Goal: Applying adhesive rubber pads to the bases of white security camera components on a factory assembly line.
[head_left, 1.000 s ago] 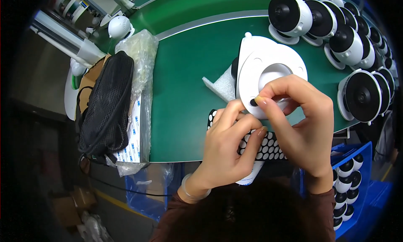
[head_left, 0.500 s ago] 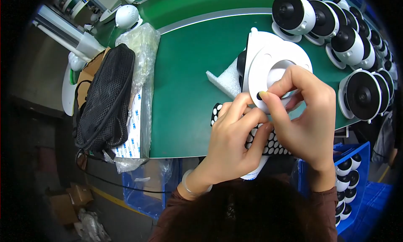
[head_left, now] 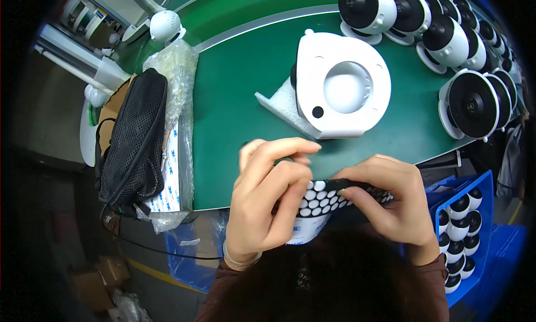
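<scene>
Over the near edge of the green table (head_left: 234,126), I have both hands at a strip (head_left: 324,202) of black backing covered in white round dots. My right hand (head_left: 393,196) is closed to a pinch, its thumb on the strip's face and its fingers along the upper edge. My left hand (head_left: 265,196) is half curled at the strip's left end; it seems to hold it there, though its own fingers hide much of the grip, and its index finger reaches out loosely above. Beyond my hands on the table sits a white housing (head_left: 346,93), its round recess facing up and a black dot (head_left: 317,112) set near its lower left. A pale foam piece (head_left: 287,107) juts out at its left side, and black-and-white cameras (head_left: 368,9) stand grouped farther right.
</scene>
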